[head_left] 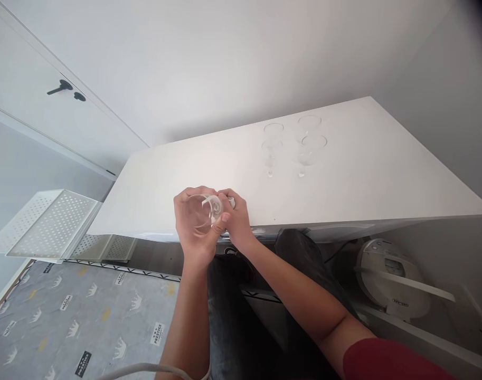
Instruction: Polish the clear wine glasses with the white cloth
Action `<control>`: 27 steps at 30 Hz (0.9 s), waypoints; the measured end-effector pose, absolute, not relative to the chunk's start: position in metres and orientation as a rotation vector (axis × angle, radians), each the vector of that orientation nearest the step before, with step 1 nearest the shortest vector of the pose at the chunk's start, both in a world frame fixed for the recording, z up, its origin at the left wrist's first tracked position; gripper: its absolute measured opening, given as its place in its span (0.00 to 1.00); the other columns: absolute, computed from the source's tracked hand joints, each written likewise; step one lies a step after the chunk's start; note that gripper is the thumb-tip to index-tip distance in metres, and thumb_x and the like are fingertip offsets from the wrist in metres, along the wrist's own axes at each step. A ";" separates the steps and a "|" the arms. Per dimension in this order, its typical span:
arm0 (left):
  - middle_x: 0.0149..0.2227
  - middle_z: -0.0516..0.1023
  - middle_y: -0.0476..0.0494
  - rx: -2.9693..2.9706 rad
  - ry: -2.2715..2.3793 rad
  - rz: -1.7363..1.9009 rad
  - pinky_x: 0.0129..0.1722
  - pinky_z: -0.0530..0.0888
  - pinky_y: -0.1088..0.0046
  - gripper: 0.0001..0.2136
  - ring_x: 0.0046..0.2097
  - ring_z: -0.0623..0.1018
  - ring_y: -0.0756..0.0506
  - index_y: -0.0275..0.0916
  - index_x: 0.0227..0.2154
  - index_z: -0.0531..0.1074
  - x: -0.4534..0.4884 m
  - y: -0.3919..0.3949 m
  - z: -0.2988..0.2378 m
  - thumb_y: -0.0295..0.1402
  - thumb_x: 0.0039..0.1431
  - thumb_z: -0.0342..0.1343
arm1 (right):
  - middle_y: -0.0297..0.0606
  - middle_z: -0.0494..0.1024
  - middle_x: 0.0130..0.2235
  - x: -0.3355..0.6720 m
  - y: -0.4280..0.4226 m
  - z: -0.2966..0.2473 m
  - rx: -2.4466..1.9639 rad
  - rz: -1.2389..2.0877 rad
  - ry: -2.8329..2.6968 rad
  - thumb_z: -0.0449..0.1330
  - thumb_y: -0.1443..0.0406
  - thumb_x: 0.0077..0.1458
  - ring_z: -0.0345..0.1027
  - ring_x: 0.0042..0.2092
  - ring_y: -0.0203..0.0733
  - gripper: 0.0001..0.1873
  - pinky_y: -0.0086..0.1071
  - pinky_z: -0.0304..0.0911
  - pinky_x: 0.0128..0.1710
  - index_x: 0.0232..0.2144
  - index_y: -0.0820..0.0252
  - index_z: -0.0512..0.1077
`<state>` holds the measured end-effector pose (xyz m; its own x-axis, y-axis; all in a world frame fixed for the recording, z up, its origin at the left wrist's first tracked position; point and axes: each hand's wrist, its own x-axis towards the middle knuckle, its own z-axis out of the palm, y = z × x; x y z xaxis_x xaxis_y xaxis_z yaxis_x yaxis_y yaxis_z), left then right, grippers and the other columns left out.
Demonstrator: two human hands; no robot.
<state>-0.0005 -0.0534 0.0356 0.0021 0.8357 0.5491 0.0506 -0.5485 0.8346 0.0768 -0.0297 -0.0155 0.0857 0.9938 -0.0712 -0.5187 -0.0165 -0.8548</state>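
Note:
A clear stemmed glass (200,210) lies tilted between my two hands, above the front edge of the white table. Its bowl rests in my left hand (188,232), whose fingers curl round it. At the foot end, my right hand (236,219) is closed, with its thumb pressed near the base of the glass. A small white piece of something (232,202) pokes out between the right fingers; its kind is not clear. Farther back on the table, several clear stemmed glasses (307,153) stand close together, faint against the white top.
The white tabletop (177,163) runs along a wall. White perforated shelves (54,221) stand at the left, near a door with a black handle (60,87). Below lies grey crown-patterned fabric (106,316). At the lower right sits a light-coloured rice cooker (395,279). A pale cable (145,368) crosses my left forearm.

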 end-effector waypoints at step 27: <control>0.54 0.78 0.39 1.588 1.112 1.507 0.46 0.84 0.60 0.24 0.56 0.80 0.37 0.44 0.50 0.72 0.046 -0.030 0.016 0.40 0.53 0.73 | 0.52 0.78 0.54 0.182 -0.078 0.045 -1.569 0.536 -2.477 0.54 0.70 0.61 0.76 0.33 0.45 0.22 0.36 0.60 0.29 0.57 0.62 0.72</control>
<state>0.0463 -0.0298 0.0160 -0.0318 0.9081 0.4176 0.1306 -0.4104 0.9025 0.1821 -0.0776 0.0450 -0.4363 0.8981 -0.0547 0.8404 0.3850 -0.3815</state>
